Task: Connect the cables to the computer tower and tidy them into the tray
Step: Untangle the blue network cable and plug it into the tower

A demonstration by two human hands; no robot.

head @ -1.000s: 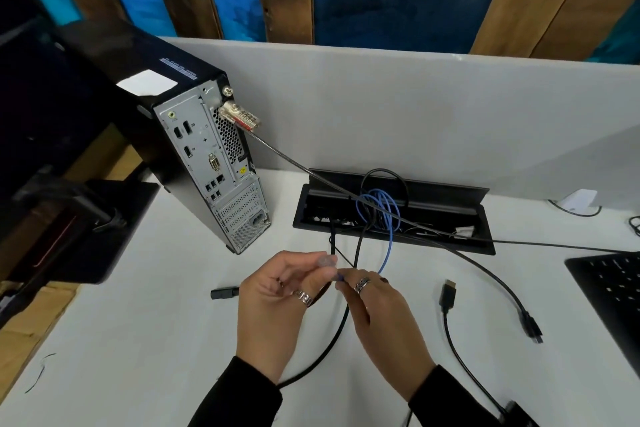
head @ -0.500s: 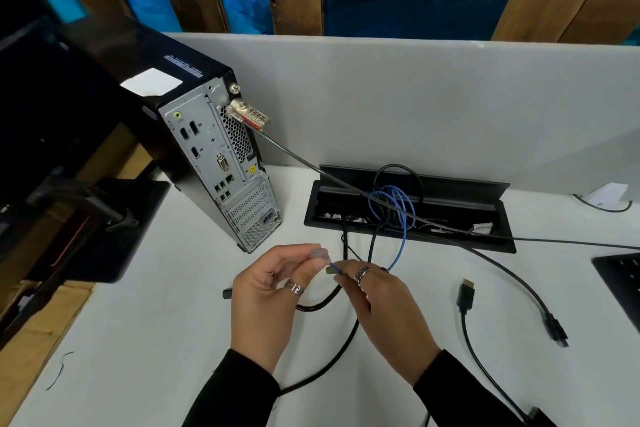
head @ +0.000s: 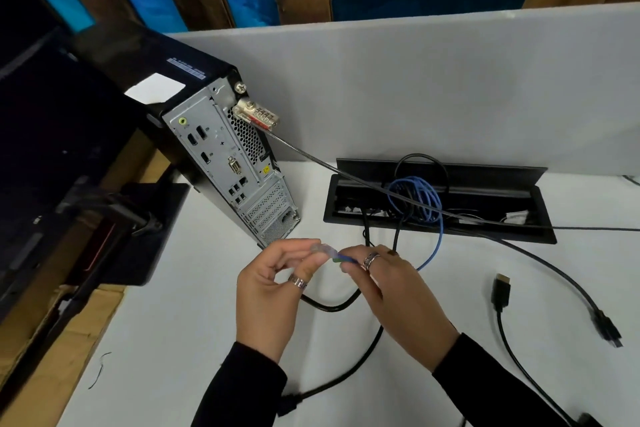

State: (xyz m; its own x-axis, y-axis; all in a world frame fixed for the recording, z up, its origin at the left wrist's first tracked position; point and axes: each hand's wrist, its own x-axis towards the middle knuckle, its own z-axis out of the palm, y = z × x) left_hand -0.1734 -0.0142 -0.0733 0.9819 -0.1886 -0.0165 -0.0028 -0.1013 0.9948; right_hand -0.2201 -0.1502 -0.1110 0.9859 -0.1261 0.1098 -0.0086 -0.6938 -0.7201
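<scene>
Holding: my left hand point(head: 268, 282) pinches the clear plug point(head: 320, 249); my right hand point(head: 391, 288) grips the blue cable point(head: 434, 236).
Advice: I should turn the clip correctly, then push squarely into the tower point(head: 221, 149) port.

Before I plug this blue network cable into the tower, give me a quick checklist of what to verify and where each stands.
1. Clear plug pinched in left hand: ok.
2. Right hand holding the blue cable just behind the plug: ok.
3. Computer tower rear ports facing you: ok.
4. Network port located on that panel: cannot tell, too small.
5. Blue cable free to reach: not ok, its slack is coiled among black cables in the tray.
6. Plug's clip intact: cannot tell, blurred.
</scene>
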